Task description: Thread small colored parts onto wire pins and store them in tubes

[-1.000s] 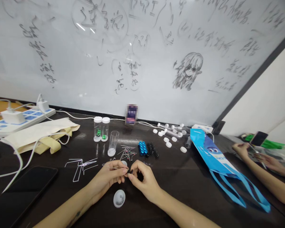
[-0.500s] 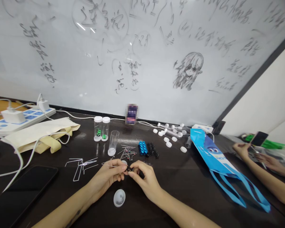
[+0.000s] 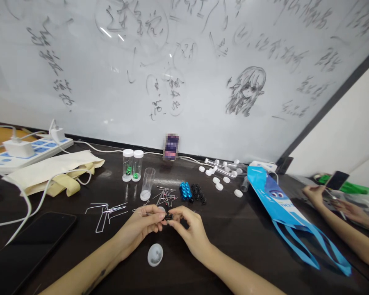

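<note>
Over the table, my left hand (image 3: 144, 224) and my right hand (image 3: 189, 227) meet fingertip to fingertip. A small black part (image 3: 169, 217) sits between them, pinched by my right thumb and fingers. My left fingers are closed on a thin metal rod (image 3: 139, 212) that sticks out to the left; whether its other end touches the black part is hidden. Below the hands lies a small white translucent cup (image 3: 155, 255) with tiny bits in it. Just beyond them are a pile of thin pins (image 3: 166, 196), blue metallic pieces (image 3: 186, 190) and similar black pieces (image 3: 199, 193).
Bent metal rods (image 3: 107, 211) and a dark phone (image 3: 33, 241) lie left. Capped tubes (image 3: 128, 166) with green pieces and an uncapped tube (image 3: 148, 184) stand behind. White caps (image 3: 219, 186), a blue bag (image 3: 273, 200) and another person's hands (image 3: 315, 194) are at right.
The black part shows more clearly between my fingertips as my right fingers have shifted slightly. The rod stays in my left hand.
</note>
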{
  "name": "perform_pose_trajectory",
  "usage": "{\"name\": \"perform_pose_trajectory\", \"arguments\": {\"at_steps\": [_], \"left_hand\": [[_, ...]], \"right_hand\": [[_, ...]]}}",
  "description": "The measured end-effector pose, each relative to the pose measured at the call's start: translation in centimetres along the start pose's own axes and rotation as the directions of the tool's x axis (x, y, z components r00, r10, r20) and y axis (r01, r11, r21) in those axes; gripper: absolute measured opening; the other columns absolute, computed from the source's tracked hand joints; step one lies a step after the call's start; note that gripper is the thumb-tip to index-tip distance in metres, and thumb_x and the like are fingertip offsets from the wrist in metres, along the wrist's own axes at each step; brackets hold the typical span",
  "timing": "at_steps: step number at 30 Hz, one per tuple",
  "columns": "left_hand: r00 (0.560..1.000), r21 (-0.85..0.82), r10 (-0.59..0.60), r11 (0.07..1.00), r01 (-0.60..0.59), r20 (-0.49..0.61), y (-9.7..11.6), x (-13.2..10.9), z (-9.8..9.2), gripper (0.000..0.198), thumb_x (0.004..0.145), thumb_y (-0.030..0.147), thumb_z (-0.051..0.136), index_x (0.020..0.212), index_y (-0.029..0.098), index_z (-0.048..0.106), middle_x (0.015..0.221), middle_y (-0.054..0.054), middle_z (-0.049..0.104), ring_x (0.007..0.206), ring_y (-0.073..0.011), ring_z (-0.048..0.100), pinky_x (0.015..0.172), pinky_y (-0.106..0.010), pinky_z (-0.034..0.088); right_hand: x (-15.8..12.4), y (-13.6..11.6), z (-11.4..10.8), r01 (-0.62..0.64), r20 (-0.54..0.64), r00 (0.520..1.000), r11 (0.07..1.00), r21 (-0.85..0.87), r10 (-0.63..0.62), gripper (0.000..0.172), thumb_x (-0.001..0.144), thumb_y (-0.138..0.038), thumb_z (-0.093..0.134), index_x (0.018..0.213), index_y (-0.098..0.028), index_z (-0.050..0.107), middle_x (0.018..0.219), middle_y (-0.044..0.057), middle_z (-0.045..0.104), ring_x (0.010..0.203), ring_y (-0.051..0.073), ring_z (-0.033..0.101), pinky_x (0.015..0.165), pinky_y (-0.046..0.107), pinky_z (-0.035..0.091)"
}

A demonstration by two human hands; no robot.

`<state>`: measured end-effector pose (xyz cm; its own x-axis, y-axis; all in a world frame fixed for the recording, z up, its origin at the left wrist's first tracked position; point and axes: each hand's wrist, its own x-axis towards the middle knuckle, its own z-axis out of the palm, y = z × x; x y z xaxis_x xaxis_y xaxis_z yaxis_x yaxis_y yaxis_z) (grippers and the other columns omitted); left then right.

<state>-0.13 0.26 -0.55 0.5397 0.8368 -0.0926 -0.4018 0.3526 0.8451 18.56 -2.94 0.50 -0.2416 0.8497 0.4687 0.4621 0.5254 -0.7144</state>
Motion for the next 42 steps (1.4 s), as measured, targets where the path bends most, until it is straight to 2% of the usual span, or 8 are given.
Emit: {"name": "perform_pose_trajectory", "arguments": {"at_steps": [5,11,15,20,24,33,39,42], "left_hand": [[1.0,0.007,0.013,1.0,-0.013,0.003,0.01,0.1,0.11,0.013,0.074,0.022,0.076,0.076,0.013,0.068,0.072,-0.003,0.069,0.06,-0.0079,0.059,0.06,-0.017,0.046],[1.0,0.013,0.021,1.0,-0.022,0.015,-0.08,0.02,0.13,0.012,0.072,0.021,0.077,0.076,0.013,0.069,0.071,-0.003,0.068,0.062,-0.0084,0.059,0.061,-0.018,0.046],[1.0,0.007,0.013,1.0,-0.012,-0.009,0.03,-0.05,0.33,0.012,0.07,0.018,0.079,0.074,0.013,0.069,0.071,-0.002,0.067,0.063,-0.0082,0.059,0.064,-0.018,0.047],[1.0,0.01,0.023,1.0,-0.023,-0.019,0.17,-0.08,0.49,0.014,0.066,0.017,0.081,0.074,0.014,0.07,0.073,0.0,0.066,0.063,-0.008,0.058,0.064,-0.019,0.048],[1.0,0.027,0.028,0.999,-0.028,-0.009,0.05,-0.17,0.36,0.015,0.066,0.017,0.081,0.075,0.013,0.071,0.074,0.0,0.065,0.062,-0.0083,0.057,0.064,-0.02,0.048],[1.0,0.047,0.002,0.999,-0.002,0.003,0.23,-0.28,0.61,0.017,0.065,0.02,0.082,0.077,0.013,0.072,0.072,-0.001,0.066,0.063,-0.0092,0.057,0.065,-0.021,0.047],[1.0,0.063,-0.007,0.998,0.007,-0.003,0.47,-0.42,0.74,0.018,0.064,0.021,0.082,0.077,0.013,0.072,0.071,-0.003,0.068,0.063,-0.0097,0.057,0.064,-0.021,0.047],[1.0,0.049,-0.012,0.999,0.012,-0.012,0.36,-0.3,0.6,0.018,0.066,0.022,0.081,0.078,0.013,0.072,0.073,-0.003,0.068,0.064,-0.0101,0.058,0.066,-0.021,0.047]], "right_hand": [[-0.09,-0.23,-0.01,0.05,0.005,0.999,0.999,0.002,-0.05,0.01,0.086,-0.018,0.065,0.095,-0.019,0.066,0.079,0.001,0.062,0.07,0.014,0.058,0.068,0.024,0.046],[-0.08,-0.21,-0.05,0.046,0.001,0.999,0.999,-0.003,-0.046,0.009,0.085,-0.019,0.067,0.093,-0.018,0.067,0.081,0.002,0.065,0.07,0.015,0.059,0.068,0.025,0.047],[-0.08,-0.37,-0.13,-0.002,0.022,1.0,1.0,0.016,0.002,0.007,0.084,-0.018,0.068,0.091,-0.018,0.069,0.074,0.001,0.067,0.065,0.014,0.062,0.066,0.023,0.048],[-0.25,-0.06,0.12,-0.103,0.074,0.993,0.983,0.149,0.093,0.013,0.088,-0.022,0.063,0.1,-0.018,0.062,0.068,-0.001,0.066,0.06,0.013,0.064,0.06,0.022,0.049],[-0.41,0.47,0.39,-0.174,0.112,0.982,0.962,0.208,0.153,0.008,0.091,-0.026,0.058,0.09,-0.019,0.054,0.064,-0.001,0.066,0.056,0.013,0.062,0.054,0.021,0.047],[-0.3,0.25,0.34,-0.221,0.143,0.97,0.957,0.188,0.196,0.023,0.094,-0.034,0.052,0.079,-0.017,0.054,0.056,-0.002,0.062,0.045,0.009,0.054,0.047,0.018,0.041],[-0.21,0.12,0.34,-0.214,0.149,0.97,0.965,0.154,0.191,0.032,0.097,-0.039,0.046,0.074,-0.017,0.053,0.058,-0.001,0.063,0.047,0.009,0.055,0.049,0.018,0.042],[-0.33,0.02,0.29,-0.183,0.157,0.974,0.975,0.125,0.163,0.031,0.098,-0.037,0.043,0.079,-0.017,0.056,0.061,0.0,0.063,0.051,0.01,0.057,0.053,0.02,0.044]]}}
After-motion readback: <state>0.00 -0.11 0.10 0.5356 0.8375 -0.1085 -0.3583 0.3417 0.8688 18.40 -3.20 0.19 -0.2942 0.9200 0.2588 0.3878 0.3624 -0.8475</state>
